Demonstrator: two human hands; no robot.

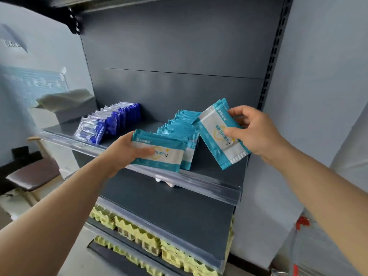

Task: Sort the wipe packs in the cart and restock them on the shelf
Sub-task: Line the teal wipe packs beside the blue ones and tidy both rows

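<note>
Our left hand (127, 150) has its grip closed on a teal wipe pack (159, 154) at the shelf (199, 182) front; our right hand (253, 132) grips a tilted teal pack (217, 132) beside the teal row (183, 126).

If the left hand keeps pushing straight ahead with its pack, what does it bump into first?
Probably the row of teal wipe packs standing just behind the pack that the left hand holds; depth is hard to judge, and they may already touch.

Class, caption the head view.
Left hand and right hand each place teal-and-white wipe packs on grey metal shelf.
</note>
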